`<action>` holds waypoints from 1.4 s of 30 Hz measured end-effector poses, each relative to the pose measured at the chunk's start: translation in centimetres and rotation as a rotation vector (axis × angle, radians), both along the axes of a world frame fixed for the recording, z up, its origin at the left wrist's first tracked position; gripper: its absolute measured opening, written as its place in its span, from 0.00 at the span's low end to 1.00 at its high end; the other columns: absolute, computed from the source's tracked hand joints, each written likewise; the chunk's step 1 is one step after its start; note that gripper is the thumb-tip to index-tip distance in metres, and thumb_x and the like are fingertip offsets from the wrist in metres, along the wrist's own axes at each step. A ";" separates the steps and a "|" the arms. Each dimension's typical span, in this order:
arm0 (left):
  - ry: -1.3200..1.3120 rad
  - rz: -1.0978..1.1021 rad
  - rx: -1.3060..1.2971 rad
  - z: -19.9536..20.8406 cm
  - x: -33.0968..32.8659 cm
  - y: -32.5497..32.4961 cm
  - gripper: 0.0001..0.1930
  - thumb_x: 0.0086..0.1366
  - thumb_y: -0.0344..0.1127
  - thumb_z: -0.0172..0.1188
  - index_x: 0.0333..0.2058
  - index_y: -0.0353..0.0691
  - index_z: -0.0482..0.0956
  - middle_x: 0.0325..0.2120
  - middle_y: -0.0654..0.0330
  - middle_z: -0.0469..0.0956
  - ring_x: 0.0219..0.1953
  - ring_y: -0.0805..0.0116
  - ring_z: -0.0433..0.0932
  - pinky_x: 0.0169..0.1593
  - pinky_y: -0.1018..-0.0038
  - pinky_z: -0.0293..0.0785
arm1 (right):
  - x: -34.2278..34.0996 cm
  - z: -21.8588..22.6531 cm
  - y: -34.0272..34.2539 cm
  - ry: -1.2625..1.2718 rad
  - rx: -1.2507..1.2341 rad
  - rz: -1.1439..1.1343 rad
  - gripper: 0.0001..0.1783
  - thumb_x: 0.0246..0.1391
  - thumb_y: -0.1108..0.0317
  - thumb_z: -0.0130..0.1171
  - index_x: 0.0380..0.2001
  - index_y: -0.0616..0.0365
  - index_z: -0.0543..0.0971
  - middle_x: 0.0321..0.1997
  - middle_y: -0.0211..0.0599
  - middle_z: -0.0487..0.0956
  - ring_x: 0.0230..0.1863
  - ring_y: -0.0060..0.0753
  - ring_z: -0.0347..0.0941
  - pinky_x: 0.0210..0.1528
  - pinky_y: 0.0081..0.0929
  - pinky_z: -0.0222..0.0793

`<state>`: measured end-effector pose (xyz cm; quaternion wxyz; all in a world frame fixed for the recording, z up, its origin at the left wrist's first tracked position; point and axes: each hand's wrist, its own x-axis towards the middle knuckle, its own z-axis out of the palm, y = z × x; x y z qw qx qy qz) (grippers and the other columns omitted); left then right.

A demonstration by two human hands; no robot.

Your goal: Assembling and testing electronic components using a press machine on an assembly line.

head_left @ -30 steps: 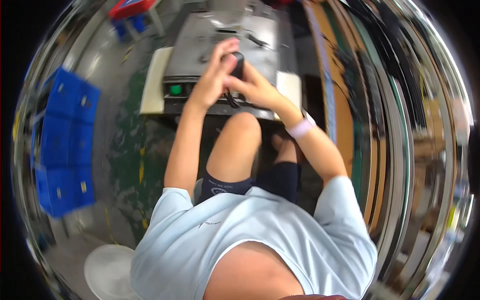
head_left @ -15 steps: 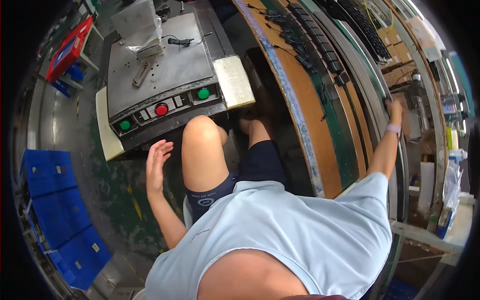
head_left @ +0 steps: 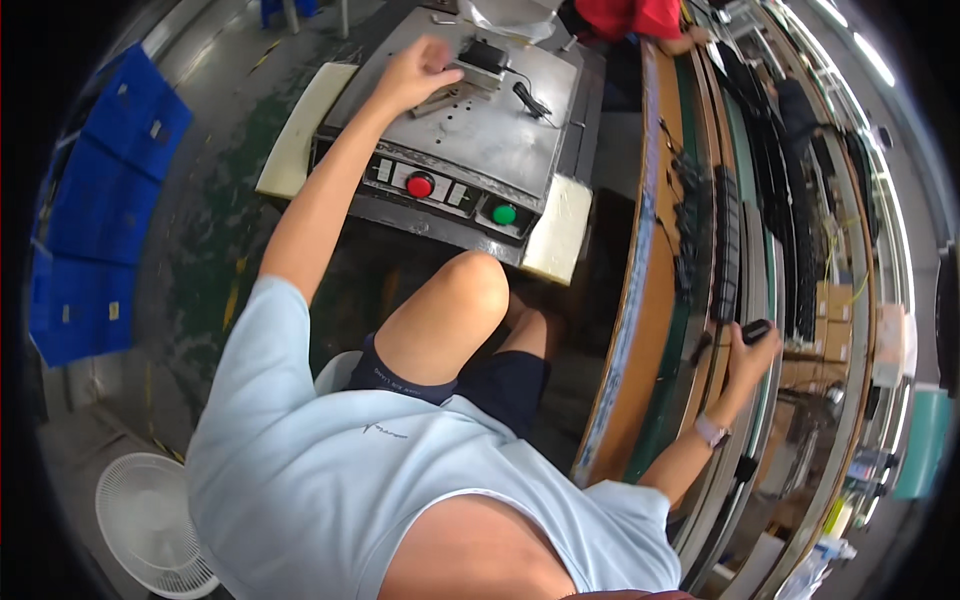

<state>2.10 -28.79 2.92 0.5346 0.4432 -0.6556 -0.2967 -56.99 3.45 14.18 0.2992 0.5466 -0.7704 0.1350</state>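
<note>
My left hand [head_left: 422, 75] is over the grey metal top of a bench machine [head_left: 490, 130], thumb apart from loosely curled fingers, and I see nothing in it. Close to its fingertips, a black power adapter [head_left: 485, 55] sits in a small metal fixture [head_left: 482, 80]. The adapter's bundled cable [head_left: 530, 100] lies on the machine top to the right. Out over the rails at the right, my right hand [head_left: 750, 355] is closed on another black power adapter [head_left: 757, 332]. Part of that adapter is hidden by my fingers.
The machine's front carries a red button [head_left: 420, 185] and a green button [head_left: 503, 214]. A row of black adapters [head_left: 727, 240] lies along the line at right. A co-worker's red sleeve [head_left: 630, 15] reaches in at the back. Blue bins [head_left: 95, 220] and a white fan [head_left: 155, 525] stand at left.
My left hand has risen from beside my knee to the machine top. My right hand, earlier at the far rail, now holds a black power adapter nearer the row. The view has turned.
</note>
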 end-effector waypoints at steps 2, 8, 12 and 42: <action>-0.248 0.062 -0.388 -0.3 -0.5 -3.6 0.21 0.56 0.34 0.68 0.48 0.39 0.75 0.40 0.62 0.78 0.39 0.74 0.76 0.45 0.80 0.70 | 5.4 5.5 -1.6 -0.405 -0.106 0.321 0.32 0.53 0.68 0.66 0.61 0.55 0.67 0.47 0.43 0.74 0.33 0.35 0.75 0.42 0.28 0.75; -0.072 -0.326 -0.086 1.5 0.5 -8.2 0.28 0.56 0.34 0.68 0.56 0.38 0.70 0.47 0.55 0.77 0.47 0.67 0.76 0.51 0.78 0.70 | 15.0 9.3 -9.0 -0.810 -0.112 0.726 0.29 0.57 0.74 0.59 0.63 0.55 0.67 0.45 0.41 0.78 0.34 0.26 0.74 0.40 0.19 0.73; 0.400 -0.544 0.121 1.5 3.5 -4.0 0.33 0.59 0.33 0.66 0.62 0.37 0.63 0.53 0.52 0.73 0.55 0.64 0.72 0.55 0.74 0.69 | 21.5 3.9 -18.7 -0.963 0.162 0.719 0.23 0.57 0.70 0.61 0.55 0.66 0.73 0.42 0.39 0.79 0.35 0.24 0.73 0.39 0.17 0.70; 0.235 -0.261 -0.095 5.6 -1.7 16.3 0.22 0.59 0.31 0.62 0.53 0.41 0.71 0.51 0.55 0.72 0.51 0.61 0.71 0.57 0.70 0.64 | 37.3 -5.6 -17.0 -0.877 0.384 1.394 0.51 0.43 0.58 0.73 0.67 0.60 0.58 0.71 0.51 0.54 0.69 0.46 0.55 0.65 0.44 0.59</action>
